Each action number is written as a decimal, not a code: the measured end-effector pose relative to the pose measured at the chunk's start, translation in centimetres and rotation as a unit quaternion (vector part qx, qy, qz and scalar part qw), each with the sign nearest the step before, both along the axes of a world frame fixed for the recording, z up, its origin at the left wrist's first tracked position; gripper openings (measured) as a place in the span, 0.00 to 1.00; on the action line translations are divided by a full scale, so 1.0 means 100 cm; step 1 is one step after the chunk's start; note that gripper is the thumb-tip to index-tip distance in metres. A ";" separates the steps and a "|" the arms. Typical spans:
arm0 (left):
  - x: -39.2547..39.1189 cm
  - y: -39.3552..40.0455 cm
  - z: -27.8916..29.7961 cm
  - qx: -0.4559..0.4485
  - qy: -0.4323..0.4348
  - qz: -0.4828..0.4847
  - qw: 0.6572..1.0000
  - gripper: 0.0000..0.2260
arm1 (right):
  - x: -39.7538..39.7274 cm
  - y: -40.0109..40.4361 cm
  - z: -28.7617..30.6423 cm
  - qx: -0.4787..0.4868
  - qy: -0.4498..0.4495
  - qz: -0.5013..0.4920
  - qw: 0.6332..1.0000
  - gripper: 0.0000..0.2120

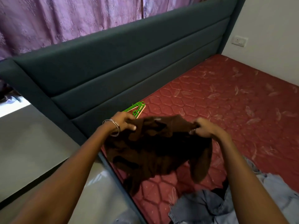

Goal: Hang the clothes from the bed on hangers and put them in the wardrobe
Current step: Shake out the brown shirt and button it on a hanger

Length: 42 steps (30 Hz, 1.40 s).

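The bed fills the right half of the frame, its red quilted mattress bare toward the upper right, with a dark padded headboard running diagonally across the upper middle and purple curtains behind it in the upper left. A heap of blue denim clothes lies on the mattress at the lower right edge.

In the middle of the frame a dark brown garment is held up above the mattress near the bed's edge, stretched between both hands and sagging in loose folds below them. The left hand, with bangles at the wrist, pinches one top corner; the right hand has its fingers curled tight round the other.

The green hangers lie on the mattress just beyond the left hand, close against the headboard.

The garment looks light, thin and quite limp, so it will likely slump and twist wherever it is not supported. It seems best held at the shoulders or neck opening, one hand keeping the opening spread while the other feeds a hanger in.
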State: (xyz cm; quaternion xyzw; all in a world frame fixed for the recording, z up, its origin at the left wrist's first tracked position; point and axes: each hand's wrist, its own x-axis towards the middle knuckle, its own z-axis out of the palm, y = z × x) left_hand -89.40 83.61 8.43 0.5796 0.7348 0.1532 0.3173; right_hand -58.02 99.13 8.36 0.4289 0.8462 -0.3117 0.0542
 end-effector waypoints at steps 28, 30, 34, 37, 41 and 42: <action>-0.042 0.197 -0.320 -0.042 0.162 0.221 0.961 0.17 | -0.084 0.088 -0.327 0.019 -0.026 -0.500 0.866 0.26; -0.024 0.147 -0.349 -0.134 0.097 0.305 0.938 0.23 | -0.071 0.040 -0.362 -0.113 -0.010 -0.574 0.811 0.36; 0.005 0.068 -0.381 -0.322 -0.080 0.364 0.870 0.37 | -0.066 -0.010 -0.378 -0.241 0.065 -0.560 0.790 0.19; 0.017 0.036 -0.381 -0.386 -0.107 0.324 0.857 0.30 | -0.055 -0.022 -0.382 -0.244 0.120 -0.537 0.798 0.18; 0.017 0.038 -0.366 -0.262 -0.189 0.353 0.878 0.18 | -0.056 -0.004 -0.344 -0.260 0.297 -0.568 0.722 0.10; 0.013 0.043 -0.359 -0.216 -0.227 0.387 0.867 0.18 | -0.057 0.001 -0.332 -0.261 0.320 -0.551 0.726 0.06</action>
